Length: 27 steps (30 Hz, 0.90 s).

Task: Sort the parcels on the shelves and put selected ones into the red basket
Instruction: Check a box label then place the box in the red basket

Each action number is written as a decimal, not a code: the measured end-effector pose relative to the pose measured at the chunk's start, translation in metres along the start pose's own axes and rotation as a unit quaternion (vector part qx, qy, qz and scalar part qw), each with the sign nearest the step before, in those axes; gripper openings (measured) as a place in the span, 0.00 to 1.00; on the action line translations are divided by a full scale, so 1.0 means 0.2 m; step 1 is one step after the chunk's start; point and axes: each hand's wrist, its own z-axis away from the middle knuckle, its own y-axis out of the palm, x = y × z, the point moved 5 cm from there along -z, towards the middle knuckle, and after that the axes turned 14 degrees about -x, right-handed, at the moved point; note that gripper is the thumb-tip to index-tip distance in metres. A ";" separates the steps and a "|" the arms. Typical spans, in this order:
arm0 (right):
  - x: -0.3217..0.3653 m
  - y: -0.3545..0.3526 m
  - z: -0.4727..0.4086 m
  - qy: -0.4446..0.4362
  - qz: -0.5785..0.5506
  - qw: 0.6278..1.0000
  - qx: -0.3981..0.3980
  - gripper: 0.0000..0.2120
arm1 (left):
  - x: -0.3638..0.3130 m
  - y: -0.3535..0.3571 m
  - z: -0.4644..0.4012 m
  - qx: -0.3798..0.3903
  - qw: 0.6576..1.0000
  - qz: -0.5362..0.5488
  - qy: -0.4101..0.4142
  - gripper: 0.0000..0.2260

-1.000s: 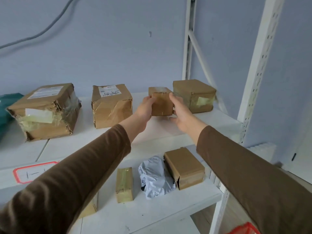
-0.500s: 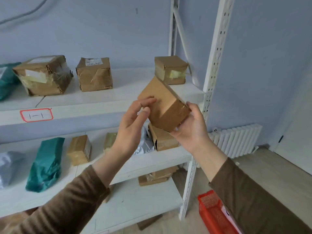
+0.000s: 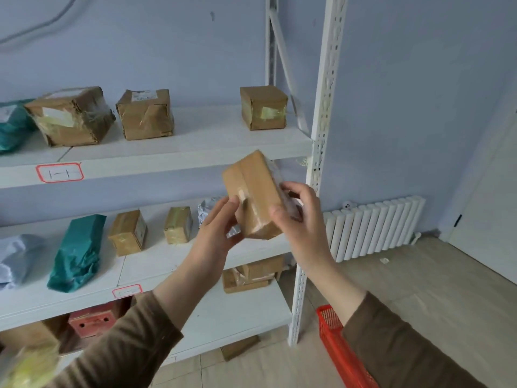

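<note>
— What's the biggest thing around the held box?

— The white shelving (image 3: 179, 152), behind and to the left of the two hands. Its top shelf, above the grip, carries three brown parcels: a crumpled one (image 3: 71, 116) far left, another (image 3: 145, 114) beside it, and a taped cube (image 3: 264, 107) straight above the hands. A green bag (image 3: 77, 253) lies on the middle shelf, well left of and lower than the grip.

— And on the other side?

— A white radiator (image 3: 372, 228) stands against the wall, right of the hands. The red basket (image 3: 340, 345) sits on the floor below and right of the grip, partly covered by the right sleeve.

— Now the box itself?

— A small brown box (image 3: 253, 197), tilted, is up in the air in front of the middle shelf, touching no shelf. The left hand (image 3: 216, 233) pinches its lower left face with thumb and fingers. The right hand (image 3: 300, 219) curls around its right side, thumb on the front.
</note>
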 end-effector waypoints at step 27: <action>-0.22 0.05 0.11 0.121 -0.082 0.988 0.054 0.27 | 0.18 0.01 -0.19 0.030 0.992 0.060 -0.104 0.25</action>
